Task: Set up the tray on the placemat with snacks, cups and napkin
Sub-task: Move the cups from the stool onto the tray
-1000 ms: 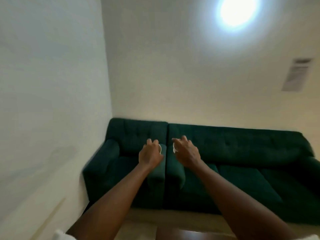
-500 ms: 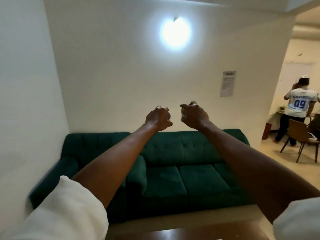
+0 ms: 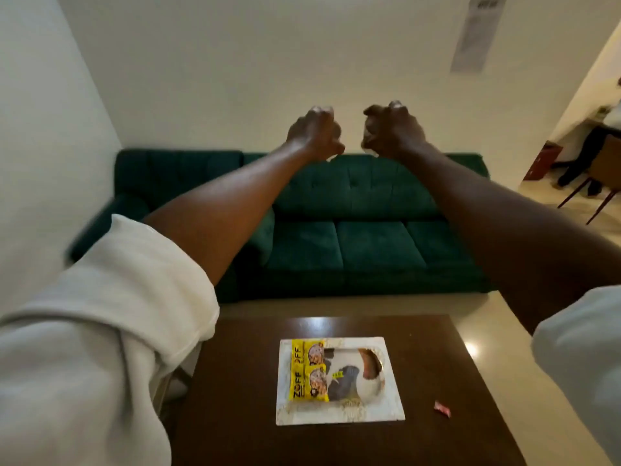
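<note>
While both arms reach forward at chest height, left hand [image 3: 314, 132] and right hand [image 3: 389, 131] are curled into loose fists, knuckles up, a small gap between them; can't tell if either grips anything. White rolled sleeves [image 3: 111, 324] on both arms.

Well below and nearer than the hands: white rectangular tray [image 3: 386, 412] on a dark brown glossy wooden table [image 3: 447, 371]. Two yellow snack packets [image 3: 307, 371] lie on the tray's left side, "ZOFF" readable in black on each. Right of them, dark and white items on the tray, too blurred to identify. Small pink wrapper [image 3: 442, 407] on the table right of the tray, apart from it.

Beyond and below the hands: dark green tufted fabric sofa [image 3: 369, 210] against a plain white wall. Paper notice [image 3: 479, 31] on the wall up right of the hands, text unreadable.
</note>
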### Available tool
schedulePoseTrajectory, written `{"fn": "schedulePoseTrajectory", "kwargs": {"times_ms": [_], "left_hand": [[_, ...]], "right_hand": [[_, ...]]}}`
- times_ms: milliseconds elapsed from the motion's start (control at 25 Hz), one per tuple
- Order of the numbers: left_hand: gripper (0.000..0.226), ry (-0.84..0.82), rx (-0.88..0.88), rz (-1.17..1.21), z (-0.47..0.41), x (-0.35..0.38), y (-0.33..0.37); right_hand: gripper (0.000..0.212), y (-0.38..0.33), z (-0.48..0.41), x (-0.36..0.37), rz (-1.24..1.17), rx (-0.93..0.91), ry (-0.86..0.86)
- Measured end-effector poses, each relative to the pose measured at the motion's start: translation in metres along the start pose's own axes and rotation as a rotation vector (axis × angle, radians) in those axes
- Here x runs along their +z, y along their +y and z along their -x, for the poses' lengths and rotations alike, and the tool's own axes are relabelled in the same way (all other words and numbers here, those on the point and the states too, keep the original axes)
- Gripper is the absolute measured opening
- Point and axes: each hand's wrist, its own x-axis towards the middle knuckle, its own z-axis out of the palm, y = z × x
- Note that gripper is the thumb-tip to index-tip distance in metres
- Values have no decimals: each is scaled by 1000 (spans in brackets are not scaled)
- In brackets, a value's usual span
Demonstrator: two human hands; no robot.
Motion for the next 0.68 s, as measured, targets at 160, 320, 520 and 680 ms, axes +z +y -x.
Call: {"fn": "schedulePoseTrajectory", "kwargs": {"times_ms": [160,320,520,680], "left_hand": [[53,-107,-79,34,-2,77,-21],[53,-214,-126,105,29,202,-64],[58,-548,-249,136,111,381,-116],[59,-788,-297,159,190,498,-141]], "right_hand": [[50,29,4,79,-106,101,-121],[50,67,30,197,-121,209,-310],[52,126,119,369,-146,330,-580],[54,158,206,481,-110,324,-779]]}}
